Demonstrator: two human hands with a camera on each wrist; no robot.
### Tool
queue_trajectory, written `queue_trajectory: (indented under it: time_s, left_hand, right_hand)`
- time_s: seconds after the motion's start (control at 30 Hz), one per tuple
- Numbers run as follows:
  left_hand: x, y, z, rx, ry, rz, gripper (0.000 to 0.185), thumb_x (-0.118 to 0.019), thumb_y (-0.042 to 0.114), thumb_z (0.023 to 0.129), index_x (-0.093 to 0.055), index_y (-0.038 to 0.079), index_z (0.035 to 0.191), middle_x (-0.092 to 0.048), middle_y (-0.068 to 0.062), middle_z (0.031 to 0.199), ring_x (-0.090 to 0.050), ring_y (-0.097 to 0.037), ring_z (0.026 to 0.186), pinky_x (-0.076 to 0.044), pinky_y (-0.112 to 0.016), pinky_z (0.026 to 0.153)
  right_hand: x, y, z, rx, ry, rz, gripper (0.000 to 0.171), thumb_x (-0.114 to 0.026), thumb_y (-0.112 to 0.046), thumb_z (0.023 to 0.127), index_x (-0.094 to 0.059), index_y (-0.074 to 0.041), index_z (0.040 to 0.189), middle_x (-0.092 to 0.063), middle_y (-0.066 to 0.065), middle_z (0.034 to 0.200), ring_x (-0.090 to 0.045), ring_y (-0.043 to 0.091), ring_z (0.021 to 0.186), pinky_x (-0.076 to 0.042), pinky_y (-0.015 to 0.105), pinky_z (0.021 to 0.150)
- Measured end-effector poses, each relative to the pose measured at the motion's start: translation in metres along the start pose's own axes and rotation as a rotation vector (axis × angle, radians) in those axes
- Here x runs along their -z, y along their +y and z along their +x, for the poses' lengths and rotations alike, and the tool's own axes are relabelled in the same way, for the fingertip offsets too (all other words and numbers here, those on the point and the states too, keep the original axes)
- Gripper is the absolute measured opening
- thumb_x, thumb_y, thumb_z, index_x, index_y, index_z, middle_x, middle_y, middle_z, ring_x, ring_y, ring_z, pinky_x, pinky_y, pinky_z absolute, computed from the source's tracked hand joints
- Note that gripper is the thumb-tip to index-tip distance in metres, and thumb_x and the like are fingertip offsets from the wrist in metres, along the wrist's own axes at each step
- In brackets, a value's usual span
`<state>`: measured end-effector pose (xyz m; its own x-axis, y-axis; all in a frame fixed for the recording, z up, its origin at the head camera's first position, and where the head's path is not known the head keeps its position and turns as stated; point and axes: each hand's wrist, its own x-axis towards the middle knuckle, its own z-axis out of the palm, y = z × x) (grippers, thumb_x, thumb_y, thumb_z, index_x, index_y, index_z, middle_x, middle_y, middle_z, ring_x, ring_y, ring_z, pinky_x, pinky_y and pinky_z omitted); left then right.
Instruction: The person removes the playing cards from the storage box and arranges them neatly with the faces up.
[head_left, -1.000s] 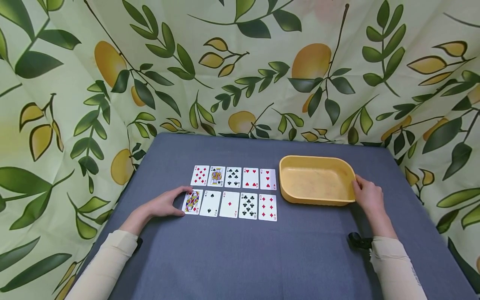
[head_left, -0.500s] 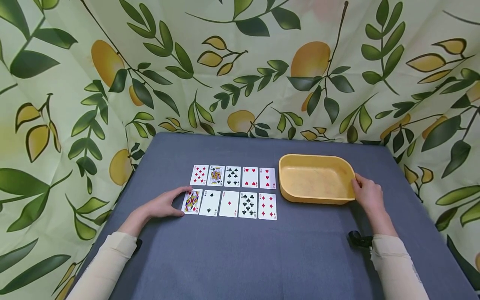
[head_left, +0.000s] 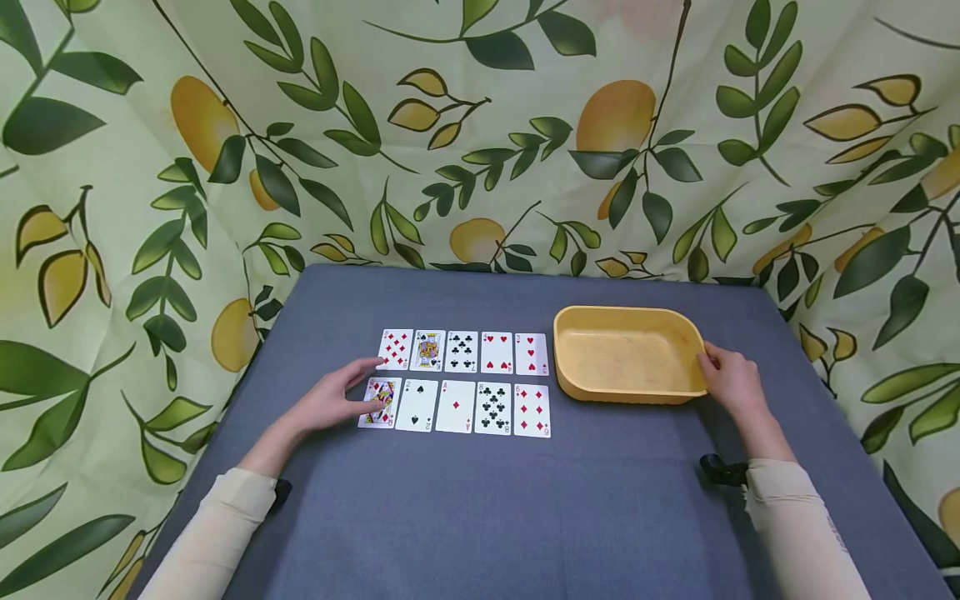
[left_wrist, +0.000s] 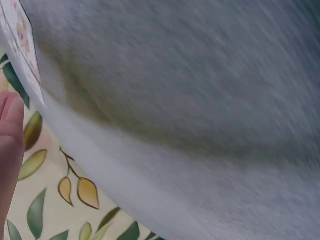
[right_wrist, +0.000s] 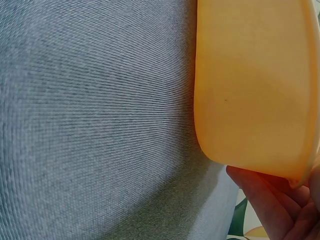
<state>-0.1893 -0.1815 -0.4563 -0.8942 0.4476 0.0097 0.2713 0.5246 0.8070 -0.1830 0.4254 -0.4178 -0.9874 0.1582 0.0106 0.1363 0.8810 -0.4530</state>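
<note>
My left hand [head_left: 333, 398] is at the left end of two rows of face-up playing cards, fingers extended. Its thumb overlaps a face card [head_left: 377, 392] in the near row; its index fingertip is at the lower left corner of a diamonds card [head_left: 396, 348] in the far row. In the left wrist view, only part of the left hand [left_wrist: 11, 135] shows at the left edge. My right hand [head_left: 738, 383] grips the right end of a yellow plastic tub [head_left: 630, 397]. In the right wrist view, fingers [right_wrist: 265, 202] lie against the tub's outer end, under the rim.
Along the near row lie a two of spades [head_left: 417, 407], an ace of diamonds [head_left: 455, 407] and others. A king [head_left: 429, 350] and a three of hearts [head_left: 531, 354] are in the far row. A blue-grey cloth [head_left: 480, 517] covers the table; a leaf-print curtain [head_left: 480, 192] hangs behind.
My left hand has moved away from me, from the face card's left edge to over it and up to the far row. The right hand keeps its grip on the tub.
</note>
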Motion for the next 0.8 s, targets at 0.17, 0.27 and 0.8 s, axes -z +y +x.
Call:
queue_trajectory:
  time_s: [0.17, 0.27, 0.8]
  left_hand:
    - [-0.006, 0.011, 0.006, 0.038, 0.064, -0.034, 0.070, -0.079, 0.023, 0.083, -0.046, -0.002, 0.139, -0.047, -0.019, 0.144, -0.042, -0.036, 0.134, -0.033, -0.043, 0.111]
    - [-0.009, 0.018, 0.011, 0.067, 0.096, -0.039, 0.072, -0.079, 0.026, 0.083, -0.045, -0.001, 0.141, -0.047, -0.018, 0.145, -0.042, -0.035, 0.134, -0.033, -0.042, 0.111]
    - [-0.018, 0.046, 0.035, 0.094, 0.225, -0.031, 0.070, -0.075, 0.037, 0.085, -0.047, 0.008, 0.142, -0.048, -0.014, 0.144, -0.044, -0.033, 0.133, -0.036, -0.042, 0.110]
  right_hand:
    - [0.003, 0.003, 0.001, -0.015, -0.032, 0.004, 0.051, -0.045, -0.023, 0.104, -0.041, 0.014, 0.138, -0.053, 0.040, 0.119, -0.056, 0.036, 0.078, -0.043, 0.030, 0.053]
    - [0.006, 0.005, 0.003, -0.007, -0.042, -0.004, 0.051, -0.045, -0.024, 0.103, -0.042, 0.014, 0.137, -0.053, 0.040, 0.120, -0.056, 0.037, 0.080, -0.043, 0.031, 0.055]
    - [0.030, -0.001, 0.011, 0.004, -0.188, -0.066, 0.081, -0.042, -0.051, 0.101, -0.025, 0.014, 0.145, -0.040, 0.043, 0.134, -0.047, 0.052, 0.112, -0.046, 0.061, 0.086]
